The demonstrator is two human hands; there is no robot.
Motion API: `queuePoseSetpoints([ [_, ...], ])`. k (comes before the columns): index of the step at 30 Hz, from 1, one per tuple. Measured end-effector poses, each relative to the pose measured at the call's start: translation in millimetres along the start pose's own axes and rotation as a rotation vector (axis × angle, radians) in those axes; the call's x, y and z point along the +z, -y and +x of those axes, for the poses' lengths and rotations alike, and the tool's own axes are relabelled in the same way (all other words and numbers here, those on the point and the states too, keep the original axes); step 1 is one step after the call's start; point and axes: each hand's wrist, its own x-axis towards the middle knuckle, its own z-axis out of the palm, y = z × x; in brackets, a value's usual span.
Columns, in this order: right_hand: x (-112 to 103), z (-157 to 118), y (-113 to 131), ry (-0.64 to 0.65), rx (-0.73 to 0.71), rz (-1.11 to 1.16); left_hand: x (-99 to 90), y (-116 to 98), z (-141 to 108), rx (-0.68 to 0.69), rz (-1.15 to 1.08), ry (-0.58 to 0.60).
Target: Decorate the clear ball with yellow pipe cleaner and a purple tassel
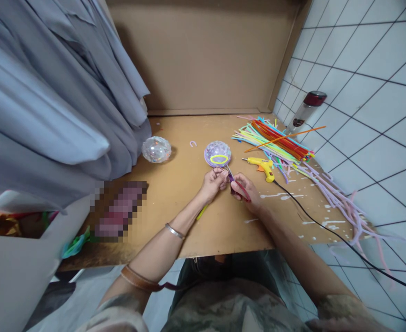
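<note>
My left hand (214,181) is closed in a pinch on a thin dark strand, bent at the fingertips; it looks like a pipe cleaner, but fingers hide much of it. My right hand (246,189) grips scissors (246,195) with red handles, their blades pointing up beside my left fingertips. Just beyond both hands sits a clear ball with purple trim (217,150), a yellow ring (219,159) on its near side. Under my left wrist a yellow pipe cleaner (201,213) lies partly covered. A small pale pink curved piece (193,144) rests farther back.
Another clear ball (156,150) stands at the left. On the right lie a yellow glue gun (263,167) with a black cord, bundled coloured pipe cleaners (282,140) and loose lilac ones (334,196). A lidded bottle (305,113) stands by the tiled wall. Grey curtain (50,92) hangs left.
</note>
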Motion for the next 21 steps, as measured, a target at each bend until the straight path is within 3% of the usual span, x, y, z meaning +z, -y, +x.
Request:
queuePoseSetpoints([
  [14,-2.8,-1.2,0.2,-0.025,0.024,-0.022,-4.0,0.1,0.1,0.011,0.048,-0.007],
  [19,-0.4,-1.5,1.2,0.03,0.019,-0.071,-3.7,-1.0,-0.4,0.01,0.04,0.027],
  [21,-2.4,1.8,1.1,-0.013,-0.018,-0.09,-3.7,-0.4,0.0,0.021,0.037,0.044],
])
